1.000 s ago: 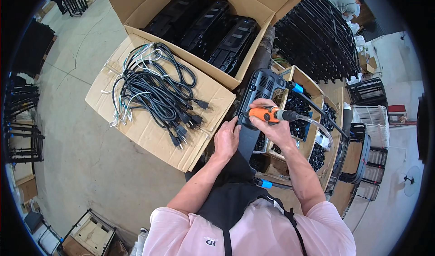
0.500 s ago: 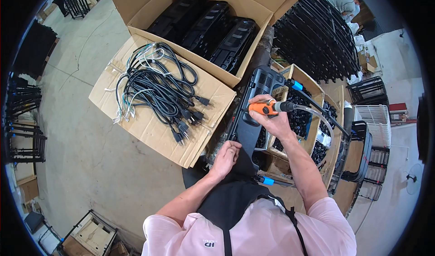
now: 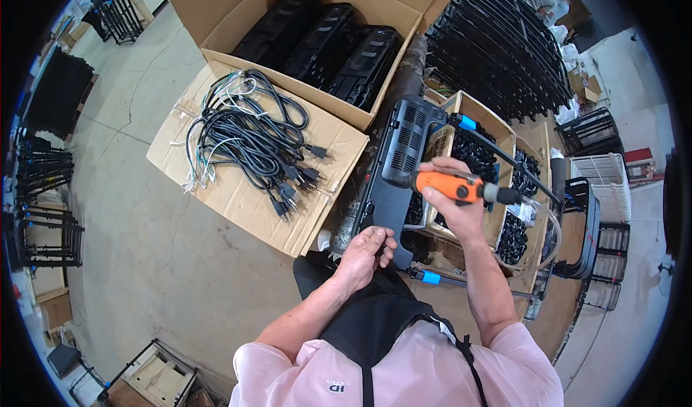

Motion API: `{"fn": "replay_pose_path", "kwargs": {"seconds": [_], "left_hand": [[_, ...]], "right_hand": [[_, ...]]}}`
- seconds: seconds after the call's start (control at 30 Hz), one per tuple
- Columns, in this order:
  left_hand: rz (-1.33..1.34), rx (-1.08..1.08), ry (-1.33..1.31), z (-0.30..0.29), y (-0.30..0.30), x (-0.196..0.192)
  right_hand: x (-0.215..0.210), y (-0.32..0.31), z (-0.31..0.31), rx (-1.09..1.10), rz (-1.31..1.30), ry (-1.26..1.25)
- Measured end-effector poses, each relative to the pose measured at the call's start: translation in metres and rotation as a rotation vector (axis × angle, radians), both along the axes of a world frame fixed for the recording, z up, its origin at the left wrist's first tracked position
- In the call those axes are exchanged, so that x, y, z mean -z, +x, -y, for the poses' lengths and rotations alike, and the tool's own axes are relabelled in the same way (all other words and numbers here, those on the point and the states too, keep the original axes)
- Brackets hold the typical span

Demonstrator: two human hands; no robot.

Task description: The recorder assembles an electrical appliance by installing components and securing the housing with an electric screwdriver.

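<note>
My right hand [image 3: 461,216] is wrapped round an orange air screwdriver [image 3: 448,186], whose clear hose [image 3: 556,243] curves away to the right. The tool is held over a long black plastic housing [image 3: 391,207] with vent slots at its far end. Its tip is hard to make out against the dark plastic. My left hand [image 3: 360,257] is closed at the housing's near left edge, fingers curled and pinched together. What those fingers hold, if anything, is hidden.
Left of the housing, a bundle of black power cords [image 3: 249,137] lies on a cardboard flap [image 3: 180,126]. Beyond stands a cardboard box [image 3: 346,109] with black housings inside. Wooden bins [image 3: 472,104] of small black parts sit to the right, beside a dark tube frame with blue ends [image 3: 467,122].
My right hand has drawn the screwdriver back to the right, away from the housing's left edge, and turned it. My left hand has shifted slightly right, still closed.
</note>
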State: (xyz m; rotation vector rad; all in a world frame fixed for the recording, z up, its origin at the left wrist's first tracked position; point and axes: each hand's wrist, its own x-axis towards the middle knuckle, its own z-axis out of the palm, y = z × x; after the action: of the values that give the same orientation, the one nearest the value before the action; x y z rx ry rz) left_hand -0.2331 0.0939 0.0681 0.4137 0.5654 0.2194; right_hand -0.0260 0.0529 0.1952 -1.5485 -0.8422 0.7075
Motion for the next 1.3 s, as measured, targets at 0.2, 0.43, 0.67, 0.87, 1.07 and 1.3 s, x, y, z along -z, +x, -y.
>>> {"fn": "replay_pose_path", "kwargs": {"seconds": [0.2,0.43,0.67,0.87,1.07,1.3], "left_hand": [[0.057,0.033,-0.023,0.031,0.009,0.001],[-0.001,0.055,-0.045,0.083,0.015,-0.008],[-0.105,-0.053,-0.069,0.141,0.016,-0.005],[-0.156,-0.081,-0.134,0.175,0.006,-0.001],[-0.148,-0.049,-0.241,0.184,-0.004,0.005],[-0.109,-0.053,-0.333,0.179,-0.010,0.010]], "right_hand": [[-0.007,-0.020,0.088,0.111,-0.020,0.045],[-0.002,-0.028,0.180,0.159,-0.101,0.129],[0.010,-0.039,0.247,0.119,-0.114,0.167],[0.027,-0.050,0.272,0.049,-0.158,0.155],[0.036,-0.064,0.283,0.039,-0.171,0.123],[0.043,-0.074,0.279,0.045,-0.115,0.114]]}}
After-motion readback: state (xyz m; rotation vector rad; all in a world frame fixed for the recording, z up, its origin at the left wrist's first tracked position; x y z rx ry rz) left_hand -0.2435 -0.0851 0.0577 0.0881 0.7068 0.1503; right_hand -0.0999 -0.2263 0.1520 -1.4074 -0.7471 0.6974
